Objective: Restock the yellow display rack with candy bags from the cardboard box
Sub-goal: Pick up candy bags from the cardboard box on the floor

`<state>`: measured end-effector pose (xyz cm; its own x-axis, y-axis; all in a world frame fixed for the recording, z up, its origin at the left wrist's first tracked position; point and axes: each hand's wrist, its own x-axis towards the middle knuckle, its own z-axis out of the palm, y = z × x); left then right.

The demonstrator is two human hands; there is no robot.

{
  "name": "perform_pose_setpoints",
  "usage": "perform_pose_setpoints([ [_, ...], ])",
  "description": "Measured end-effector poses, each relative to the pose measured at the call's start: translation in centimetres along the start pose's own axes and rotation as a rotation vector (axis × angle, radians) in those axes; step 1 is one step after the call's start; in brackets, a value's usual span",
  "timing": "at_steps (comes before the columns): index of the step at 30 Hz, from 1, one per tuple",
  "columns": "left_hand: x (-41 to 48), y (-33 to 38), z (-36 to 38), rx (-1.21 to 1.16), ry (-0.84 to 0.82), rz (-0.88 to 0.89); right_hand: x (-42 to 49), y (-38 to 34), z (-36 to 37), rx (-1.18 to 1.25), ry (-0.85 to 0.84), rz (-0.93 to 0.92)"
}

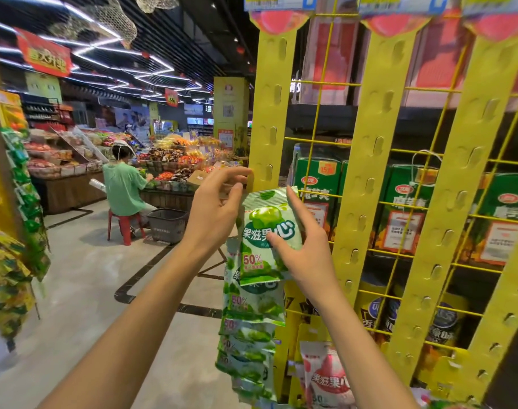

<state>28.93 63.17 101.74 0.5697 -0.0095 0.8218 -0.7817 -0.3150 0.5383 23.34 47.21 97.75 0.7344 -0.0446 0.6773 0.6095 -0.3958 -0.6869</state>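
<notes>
The yellow display rack is a wire grid carrying vertical hook strips. At its leftmost strip (270, 113), my right hand (305, 261) grips a green candy bag (262, 222), thumb on the front and index finger up behind its top edge. The bag's top sits against the strip, above a column of several green bags (251, 308) hanging there. My left hand (216, 208) is beside the bag's upper left corner, its index fingertip reaching the strip and its thumb close to the bag. A red candy bag (328, 376) hangs low on the rack. The cardboard box is out of view.
Two more yellow strips (372, 149) (461, 178) stand bare to the right, with green cartons (316, 184) behind the grid. On the left hangs another snack rack (24, 187). A person (122, 187) sits on a red stool by a basket (166, 224).
</notes>
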Motion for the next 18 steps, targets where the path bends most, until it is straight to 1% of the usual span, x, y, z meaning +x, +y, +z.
perform_pose_setpoints([
  [6, 0.5, -0.2, 0.0, 0.007, -0.005, -0.003, -0.2, 0.7, 1.2, -0.072, 0.06, -0.001],
  [12, 0.4, -0.2, 0.1, -0.008, -0.008, 0.0, -0.7, 1.3, 1.9, -0.051, 0.104, 0.045],
  [18, 0.2, -0.4, 0.3, -0.016, -0.007, 0.013, -1.4, 1.7, 2.2, -0.123, 0.11, 0.063],
])
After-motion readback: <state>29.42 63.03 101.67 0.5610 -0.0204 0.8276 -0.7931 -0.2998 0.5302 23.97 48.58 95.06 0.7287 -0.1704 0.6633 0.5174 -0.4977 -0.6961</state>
